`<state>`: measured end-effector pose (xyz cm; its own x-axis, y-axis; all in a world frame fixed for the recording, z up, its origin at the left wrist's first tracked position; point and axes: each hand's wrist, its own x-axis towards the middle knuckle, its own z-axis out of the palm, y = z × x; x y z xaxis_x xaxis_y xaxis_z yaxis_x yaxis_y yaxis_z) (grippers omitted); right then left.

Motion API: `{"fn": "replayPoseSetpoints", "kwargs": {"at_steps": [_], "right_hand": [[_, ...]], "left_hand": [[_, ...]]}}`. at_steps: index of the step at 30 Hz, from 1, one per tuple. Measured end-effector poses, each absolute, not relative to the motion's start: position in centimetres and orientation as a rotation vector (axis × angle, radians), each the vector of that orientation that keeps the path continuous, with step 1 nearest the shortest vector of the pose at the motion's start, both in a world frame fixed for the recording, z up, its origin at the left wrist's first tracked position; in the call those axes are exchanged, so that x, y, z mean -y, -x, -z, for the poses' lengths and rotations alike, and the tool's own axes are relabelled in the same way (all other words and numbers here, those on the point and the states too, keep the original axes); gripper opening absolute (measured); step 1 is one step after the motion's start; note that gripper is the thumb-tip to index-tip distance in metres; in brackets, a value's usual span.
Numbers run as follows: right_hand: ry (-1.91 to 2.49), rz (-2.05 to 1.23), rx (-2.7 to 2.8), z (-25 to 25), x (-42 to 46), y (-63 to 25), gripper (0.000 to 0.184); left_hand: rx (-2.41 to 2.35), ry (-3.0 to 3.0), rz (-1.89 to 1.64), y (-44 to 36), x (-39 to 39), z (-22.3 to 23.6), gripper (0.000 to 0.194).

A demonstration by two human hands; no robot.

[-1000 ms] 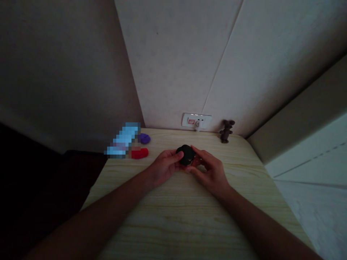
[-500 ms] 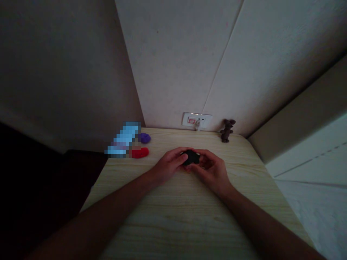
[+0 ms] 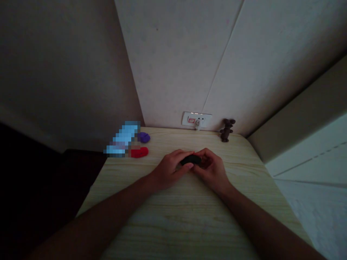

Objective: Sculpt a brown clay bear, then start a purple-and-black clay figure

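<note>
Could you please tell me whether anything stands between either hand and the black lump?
Nothing visible does: the left hand and the right hand both hold the black lump directly. The red piece and purple lump lie off to the left, and the brown figure stands back to the right.

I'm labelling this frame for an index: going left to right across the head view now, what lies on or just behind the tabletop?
Red piece → left hand → right hand → brown figure
</note>
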<state>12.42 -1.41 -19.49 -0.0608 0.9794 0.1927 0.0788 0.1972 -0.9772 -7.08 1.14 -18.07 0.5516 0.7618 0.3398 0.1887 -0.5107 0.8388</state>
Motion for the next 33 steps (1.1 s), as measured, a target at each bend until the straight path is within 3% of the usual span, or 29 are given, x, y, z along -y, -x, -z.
{"fn": "replayPoseSetpoints", "kwargs": {"at_steps": [12,21,33], "right_hand": [[1.005,-1.192,1.464,18.2,1.4,-12.6,0.036],[1.089,-0.944,1.586,18.5,2.1,-12.2,0.022],[1.067,-0.605,1.858,17.4,2.7,-11.8,0.014]], "left_hand": [[-0.864,-1.979,-0.985,7.0,-1.1,17.6,0.031],[-1.002,-1.896,-0.99,6.3,-0.3,17.9,0.028],[-1.024,-1.72,-1.021,6.0,-0.8,19.3,0.046]]}}
